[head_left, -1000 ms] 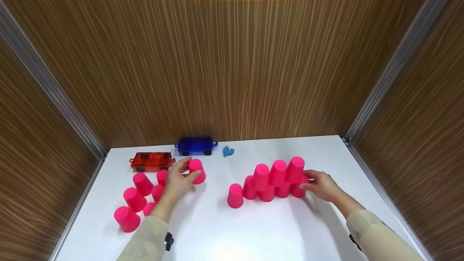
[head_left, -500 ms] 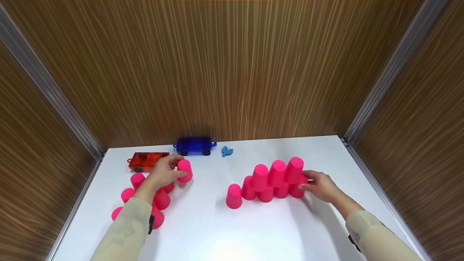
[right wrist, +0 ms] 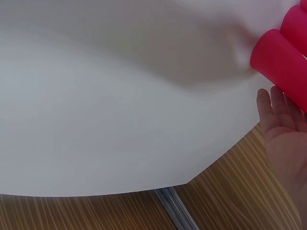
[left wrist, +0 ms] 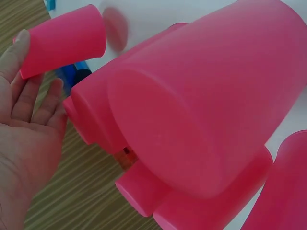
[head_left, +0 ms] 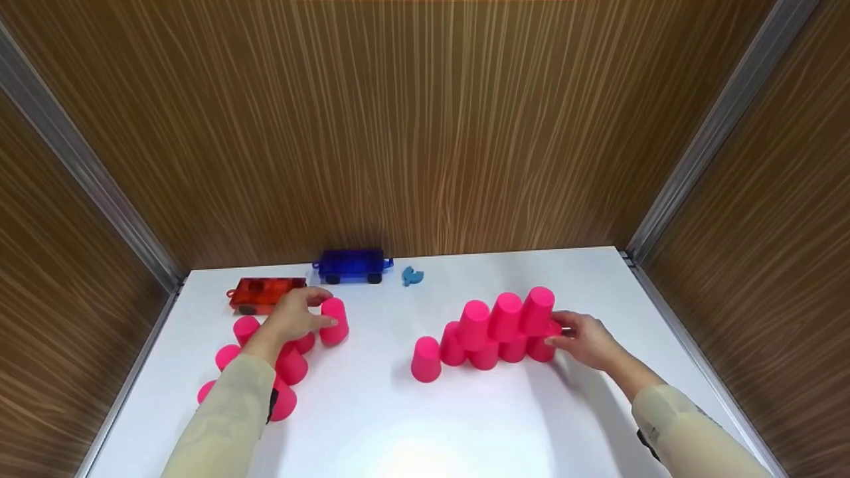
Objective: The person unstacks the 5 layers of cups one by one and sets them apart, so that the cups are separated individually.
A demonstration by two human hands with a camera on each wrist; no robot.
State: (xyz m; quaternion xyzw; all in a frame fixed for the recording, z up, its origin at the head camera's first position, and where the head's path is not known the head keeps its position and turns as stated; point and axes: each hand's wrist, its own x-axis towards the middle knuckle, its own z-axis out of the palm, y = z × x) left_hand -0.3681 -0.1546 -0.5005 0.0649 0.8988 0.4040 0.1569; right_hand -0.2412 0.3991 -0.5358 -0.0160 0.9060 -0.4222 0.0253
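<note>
Upside-down pink cups (head_left: 506, 311) stand stacked in two rows at the right of the white table (head_left: 425, 425). My right hand (head_left: 559, 332) rests with straight fingers against the rightmost lower cup (head_left: 541, 348); the right wrist view shows its open palm (right wrist: 278, 110) beside that cup (right wrist: 280, 62). My left hand (head_left: 321, 309) is at a single pink cup (head_left: 334, 320) standing at the left. In the left wrist view the thumb of this hand (left wrist: 33, 81) touches that cup (left wrist: 62, 40) and the fingers are straight. Several loose pink cups (head_left: 292, 365) lie under the left forearm.
A red toy car (head_left: 262, 294) and a blue toy car (head_left: 350, 265) sit at the back left, with a small blue piece (head_left: 410, 275) beside them. One lone pink cup (head_left: 425, 360) stands left of the stack. Wood panel walls (head_left: 425, 133) enclose the table.
My left hand moved left with the single cup and set it down beside the loose cups. The right hand and the stack stayed in place.
</note>
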